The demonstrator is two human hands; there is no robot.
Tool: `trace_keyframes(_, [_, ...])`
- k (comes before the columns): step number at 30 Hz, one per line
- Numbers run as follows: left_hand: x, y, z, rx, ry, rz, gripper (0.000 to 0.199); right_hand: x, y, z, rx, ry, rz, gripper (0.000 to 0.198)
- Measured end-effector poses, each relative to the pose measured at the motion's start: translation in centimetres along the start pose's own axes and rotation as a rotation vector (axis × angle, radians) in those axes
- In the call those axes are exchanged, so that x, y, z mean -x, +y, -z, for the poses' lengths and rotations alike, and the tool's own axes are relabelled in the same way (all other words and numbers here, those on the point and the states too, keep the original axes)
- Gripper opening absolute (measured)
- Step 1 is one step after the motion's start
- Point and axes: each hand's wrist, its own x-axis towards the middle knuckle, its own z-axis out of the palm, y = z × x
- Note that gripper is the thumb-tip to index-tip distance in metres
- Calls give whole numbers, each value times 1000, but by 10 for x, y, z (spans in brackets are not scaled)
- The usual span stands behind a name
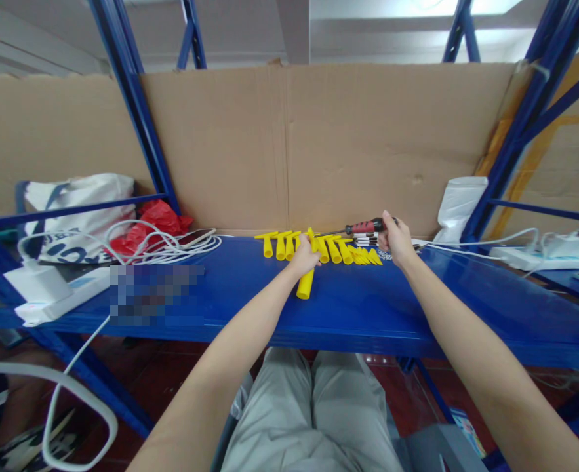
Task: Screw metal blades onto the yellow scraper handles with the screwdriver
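Observation:
My left hand (303, 257) is closed around a yellow plastic tube piece (305, 286), whose round end points toward me just above the blue shelf. In my right hand (396, 237) is a screwdriver (365, 227) with a red and black handle, held nearly level. Its thin shaft runs left toward the top of the yellow piece; whether the tip touches it I cannot tell. Behind my left hand stands a row of similar yellow tube pieces (280, 248). Small pointed yellow pieces (368, 256) lie at the row's right end, beside tiny silvery parts (384, 255).
A cardboard panel (220, 144) closes off the back of the blue shelf (250, 295). To the left are white cables (171, 246), a red plastic bag (154, 223), a cloth bag (80, 213) and a power strip (73, 295). A white pouch (459, 206) leans at the right.

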Motion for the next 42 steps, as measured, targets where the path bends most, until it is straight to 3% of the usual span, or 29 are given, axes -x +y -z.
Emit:
trace_keyframes(7, [-3, -5, 0, -2, 9, -23, 41, -1, -3, -1, -53, 7, -57, 35])
trace_keyframes(13, [-2, -3, 0, -9, 8, -6, 41, 2, -2, 1, 7, -6, -11, 42])
trace_keyframes(19, [-3, -5, 0, -13, 14, -35, 42, 0, -3, 0, 15, 52, -56, 29])
trace_keyframes(25, [-4, -5, 1, -11, 4, -10, 42, 1, 0, 1, 28, -25, 5, 43])
trace_keyframes(32, [-6, -8, 0, 19, 18, -30, 44, -1, 0, 0, -20, 41, -25, 43])
trace_keyframes(38, [-7, -11, 0, 34, 17, -22, 42, 1, 0, 1, 15, -19, 2, 47])
trace_keyframes(42, [-7, -10, 0, 43, 28, -6, 41, 1, -1, -1, 15, 20, -25, 43])
